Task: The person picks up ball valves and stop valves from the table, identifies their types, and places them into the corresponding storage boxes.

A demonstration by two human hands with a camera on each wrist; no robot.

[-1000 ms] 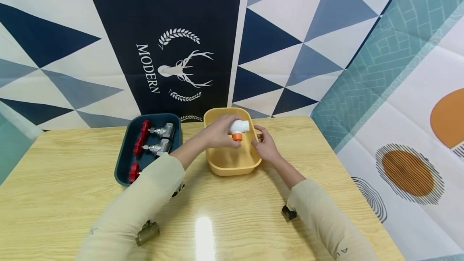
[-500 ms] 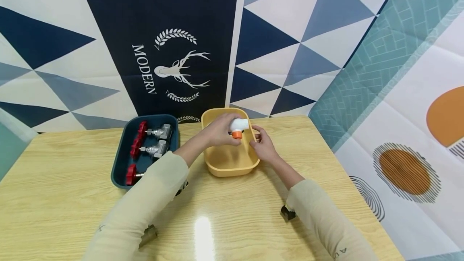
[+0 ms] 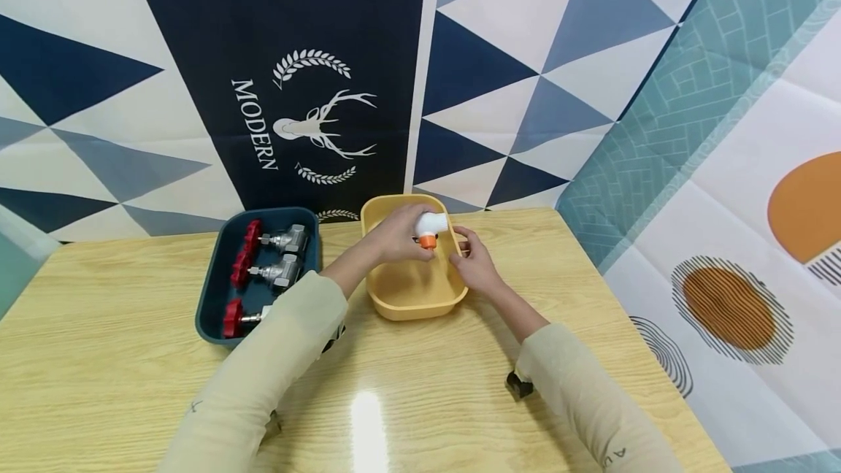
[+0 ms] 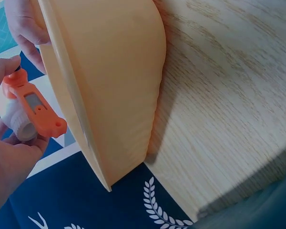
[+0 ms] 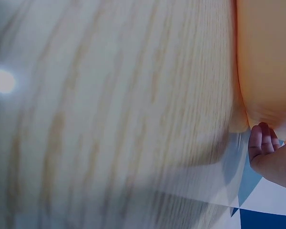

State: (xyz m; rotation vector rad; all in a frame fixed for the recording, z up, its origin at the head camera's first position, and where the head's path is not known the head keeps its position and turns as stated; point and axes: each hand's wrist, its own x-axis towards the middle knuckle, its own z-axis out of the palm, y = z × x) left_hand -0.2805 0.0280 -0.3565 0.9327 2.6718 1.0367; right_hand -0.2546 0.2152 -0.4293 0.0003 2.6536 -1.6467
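Note:
My left hand [image 3: 396, 236] holds a white plastic valve [image 3: 431, 223] with an orange handle over the yellow bin [image 3: 412, 310], near the bin's right side. In the left wrist view, the thumb lies at the orange handle [image 4: 40, 112] while the fingers curl round the white body. My right hand [image 3: 478, 265] grips the bin's right rim, thumb on the near side and fingers outside the wall. From the right wrist, the curled fingers [image 5: 263, 138] show against the bin's outer wall.
A dark blue bin [image 3: 205, 312] on the left holds several metal valves [image 3: 284, 272] with red handwheels [image 3: 233, 318]. Both bins stand at the back of the wooden table [image 3: 92, 356], close to the patterned wall [image 3: 368, 13].
The head view has shifted slightly, so the scene slides a little left. Both hands keep their holds, with the valve still over the yellow bin.

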